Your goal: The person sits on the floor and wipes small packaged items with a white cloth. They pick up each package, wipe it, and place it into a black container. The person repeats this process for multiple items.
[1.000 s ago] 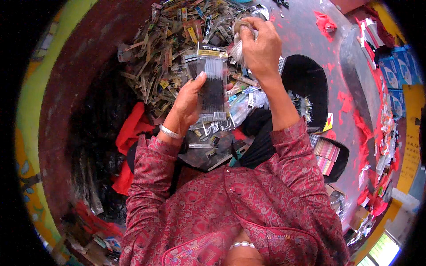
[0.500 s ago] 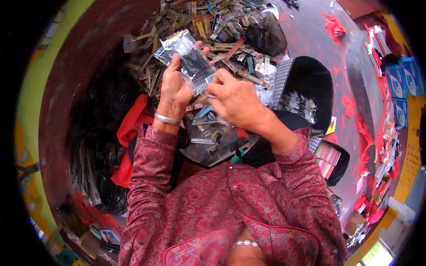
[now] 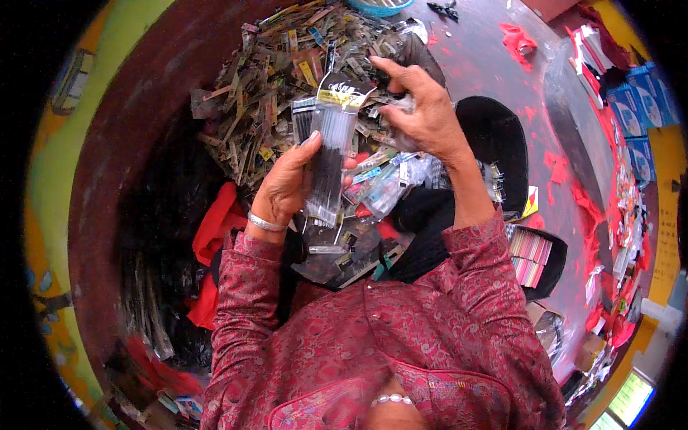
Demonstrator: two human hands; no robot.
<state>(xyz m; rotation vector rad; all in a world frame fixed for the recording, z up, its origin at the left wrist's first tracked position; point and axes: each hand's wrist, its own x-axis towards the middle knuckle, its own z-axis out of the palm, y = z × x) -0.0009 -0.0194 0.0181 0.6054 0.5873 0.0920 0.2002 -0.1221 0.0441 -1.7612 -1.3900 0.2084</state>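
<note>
My left hand (image 3: 290,175) is closed round clear plastic packets of thin black rods, perhaps pen refills. The front packet (image 3: 333,147) stands nearly upright, with a yellow and black header at its far end. Another packet (image 3: 304,118) shows partly behind it. To the right, my right hand (image 3: 426,111) is raised with index finger and thumb apart, and I see nothing gripped in it. Beyond both hands spreads a large heap of small narrow packets (image 3: 251,93). Loose clear wrappers (image 3: 390,186) lie between my hands, nearer to me.
On the right stand a black open container (image 3: 494,125) and a smaller black box (image 3: 552,276) of coloured strips (image 3: 529,251). A blue basket (image 3: 381,6) shows at the far edge. Red cloth (image 3: 215,226) and dark plastic (image 3: 158,236) lie left. Blue boxes (image 3: 638,107) are stacked far right.
My right hand has left the packet's near end and moved up and right, its fingers spreading. The packets in my left hand have turned more upright and shifted slightly nearer.
</note>
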